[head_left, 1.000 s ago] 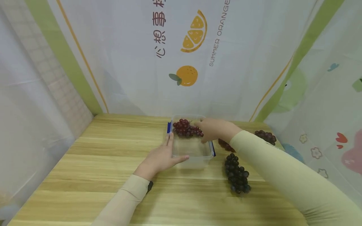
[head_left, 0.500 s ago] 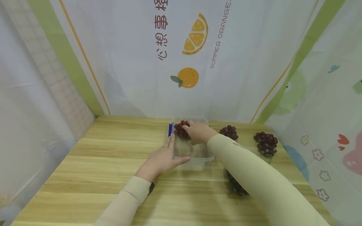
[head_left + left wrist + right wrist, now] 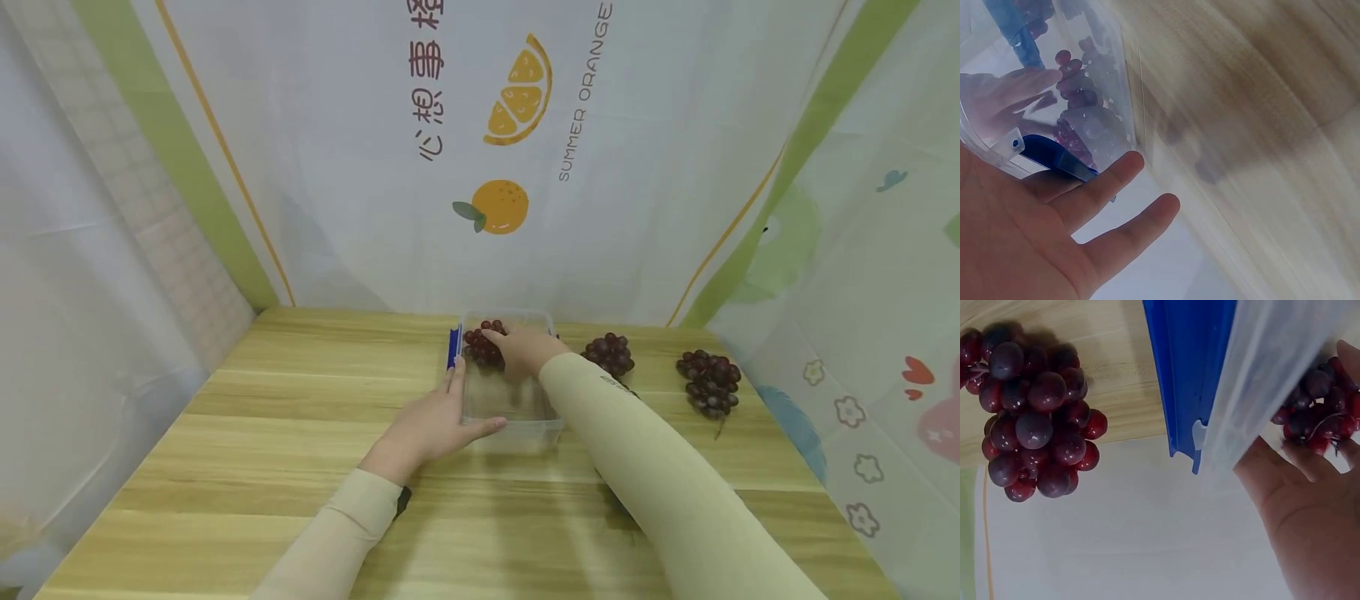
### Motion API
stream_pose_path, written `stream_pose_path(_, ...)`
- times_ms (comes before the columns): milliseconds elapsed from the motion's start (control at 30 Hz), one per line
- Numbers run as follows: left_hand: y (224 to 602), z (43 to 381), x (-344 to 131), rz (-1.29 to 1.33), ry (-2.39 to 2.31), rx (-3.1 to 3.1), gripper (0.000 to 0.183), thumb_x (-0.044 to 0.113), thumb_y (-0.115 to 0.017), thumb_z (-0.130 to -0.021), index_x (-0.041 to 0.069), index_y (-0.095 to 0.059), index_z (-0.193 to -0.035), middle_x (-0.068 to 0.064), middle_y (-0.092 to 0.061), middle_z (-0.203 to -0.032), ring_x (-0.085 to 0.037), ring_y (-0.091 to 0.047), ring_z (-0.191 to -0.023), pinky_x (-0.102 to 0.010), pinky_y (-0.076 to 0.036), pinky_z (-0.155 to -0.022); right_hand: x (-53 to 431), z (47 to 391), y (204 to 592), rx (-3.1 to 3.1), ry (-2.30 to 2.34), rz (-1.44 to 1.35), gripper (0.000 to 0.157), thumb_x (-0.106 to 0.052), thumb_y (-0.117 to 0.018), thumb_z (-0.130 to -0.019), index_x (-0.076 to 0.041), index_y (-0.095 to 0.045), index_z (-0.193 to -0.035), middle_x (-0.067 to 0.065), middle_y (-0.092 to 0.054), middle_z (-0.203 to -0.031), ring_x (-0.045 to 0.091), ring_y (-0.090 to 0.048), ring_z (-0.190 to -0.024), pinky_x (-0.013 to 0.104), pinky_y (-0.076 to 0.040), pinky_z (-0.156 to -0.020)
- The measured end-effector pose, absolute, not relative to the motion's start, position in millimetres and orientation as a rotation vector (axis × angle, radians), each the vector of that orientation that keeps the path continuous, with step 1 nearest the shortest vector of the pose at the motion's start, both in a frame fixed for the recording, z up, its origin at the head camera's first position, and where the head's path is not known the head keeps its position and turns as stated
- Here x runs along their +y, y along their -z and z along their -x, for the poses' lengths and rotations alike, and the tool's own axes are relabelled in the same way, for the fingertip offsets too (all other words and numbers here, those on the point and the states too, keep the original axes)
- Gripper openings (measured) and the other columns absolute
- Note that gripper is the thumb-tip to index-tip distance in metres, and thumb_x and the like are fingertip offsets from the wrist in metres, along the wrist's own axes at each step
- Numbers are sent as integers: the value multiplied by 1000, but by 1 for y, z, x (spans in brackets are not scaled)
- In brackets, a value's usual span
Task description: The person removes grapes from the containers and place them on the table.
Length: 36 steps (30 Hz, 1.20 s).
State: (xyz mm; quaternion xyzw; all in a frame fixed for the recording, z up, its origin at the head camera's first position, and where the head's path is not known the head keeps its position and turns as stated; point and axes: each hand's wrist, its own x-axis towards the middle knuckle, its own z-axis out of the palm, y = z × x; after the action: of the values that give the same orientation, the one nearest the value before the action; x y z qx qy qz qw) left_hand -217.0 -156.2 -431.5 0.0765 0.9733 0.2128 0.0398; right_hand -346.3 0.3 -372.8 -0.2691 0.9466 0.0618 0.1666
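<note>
One red grape bunch (image 3: pixel 480 344), probably light, floppy, best held mid-cluster, in pinching right hand (image 3: pixel 528 350); spread left hand (image 3: pixel 429 421) against plastic box (image 3: pixel 517 437).

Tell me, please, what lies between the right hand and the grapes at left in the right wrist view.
The right wrist view shows the clear container wall and its blue clip there.

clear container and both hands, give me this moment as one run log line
left hand: at left side of clear container | right hand: inside it, touching red grapes | rightmost grape bunch: on table
</note>
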Motion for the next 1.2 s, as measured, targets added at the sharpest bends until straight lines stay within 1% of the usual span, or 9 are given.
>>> stream_pose_path(133, 431, 216, -155, -243, -627, 2993, 126, 99, -27, -68, 21, 21, -154, -10, -18, -163, -28, -44, -140, -45, -49, -101, 2, 346, 371, 2683, -128, 677, 81, -19, -60, -92, -28, -15, -159, 8, -48, -150, 16, -52, -75, 33, -44, -65)
stream_pose_path(200, 431, 216, -155, -245, -616, 2997, 124, 98, -28, -69, 21, 23, -153, -11, -20, -163, -28, -47, -137, -45, -50, -99, 3, 345, 370, 2697, -133, 682, 77, -23, -59, -93, -25, -19, -159, 7, -43, -154, 19, -60, -99, 37, -49, -80)
stream_pose_path(333, 430, 214, -155, -240, -607, 3000, 123, 98, -27, -69, 23, 25, -151, -12, -23, -162, -29, -55, -131, -43, -54, -90, 4, 344, 367, 2687, -148, 706, 72, -24, -56, -95, -18, -23, -158, 7, -37, -158, 27, -48, -135, 46, -44, -105)
stream_pose_path(467, 429, 213, -155, -228, -622, 2993, 124, 99, -27, -68, 24, 24, -152, -12, -24, -161, -29, -59, -126, -42, -56, -81, 0, 344, 363, 2673, -159, 707, 71, -22, -58, -94, -16, -27, -157, 8, -40, -156, 27, -49, -134, 47, -43, -107)
stream_pose_path(633, 430, 214, -155, -214, -625, 2991, 123, 95, -32, -72, 20, 17, -156, -10, -22, -162, -29, -52, -133, -44, -54, -89, -5, 343, 362, 2661, -233, 730, 65, -23, -63, -90, -14, -40, -150, 9, -50, -148, 27, -55, -125, 46, -47, -102)
stream_pose_path(800, 430, 215, -154, -206, -607, 2997, 122, 93, -35, -74, 18, 11, -158, -10, -18, -163, -33, -57, -128, -42, -55, -81, -7, 341, 363, 2634, -218, 738, 33, -17, -62, -87, -9, -64, -120, 8, -64, -125, 22, -58, -90, 34, -48, -74)
stream_pose_path(967, 431, 215, -154, -214, -610, 3005, 123, 96, -31, -71, 20, 16, -156, -10, -22, -162, -29, -53, -133, -41, -56, -79, -6, 339, 362, 2619, -187, 680, 8, -17, -59, -88, -13, -67, -89, 6, -65, -104, 18, -54, -73, 31, -45, -62)
stream_pose_path(1100, 432, 215, -155, -221, -615, 3015, 121, 96, -31, -71, 24, 23, -153, -10, -25, -162, -28, -54, -131, -42, -56, -82, -5, 339, 362, 2599, -157, 620, 13, -20, -60, -89, -11, -69, -93, 7, -65, -109, 20, -56, -78, 35, -47, -67)
stream_pose_path(1200, 432, 215, -155, -222, -622, 3011, 122, 97, -30, -70, 23, 20, -154, -9, -22, -162, -29, -53, -132, -42, -56, -80, -4, 341, 364, 2580, -151, 598, 31, -21, -61, -90, -9, -67, -117, 8, -62, -125, 22, -56, -92, 39, -46, -76)
